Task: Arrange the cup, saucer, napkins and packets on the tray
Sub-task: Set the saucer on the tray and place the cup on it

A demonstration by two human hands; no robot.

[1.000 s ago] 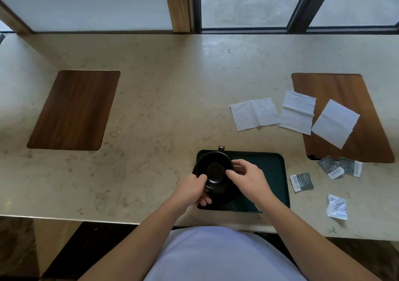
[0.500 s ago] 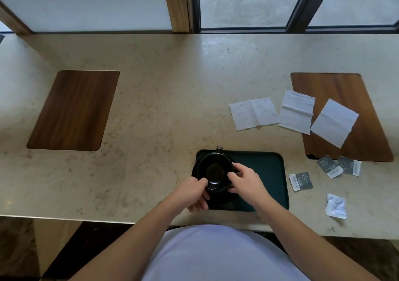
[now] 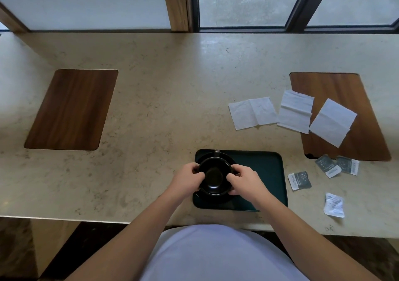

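A black cup (image 3: 214, 176) sits over a black saucer (image 3: 207, 156) at the left end of the dark green tray (image 3: 263, 172). My left hand (image 3: 187, 180) grips the cup's left side and my right hand (image 3: 245, 181) grips its right side. The saucer is mostly hidden under the cup and my hands. Three white napkins (image 3: 252, 113) (image 3: 295, 110) (image 3: 332, 122) lie on the counter to the upper right of the tray. Three dark packets (image 3: 299, 180) (image 3: 328, 165) (image 3: 348, 165) and one white packet (image 3: 334, 205) lie right of the tray.
The stone counter (image 3: 162, 108) has a wooden inset (image 3: 71, 109) at the left and another (image 3: 349, 99) at the right, partly under a napkin. A window frame (image 3: 179, 4) runs along the back. The counter's front edge is close to my body.
My hands have shifted up round the cup, both now gripping its sides. The view has tilted slightly; napkins and packets have not moved.
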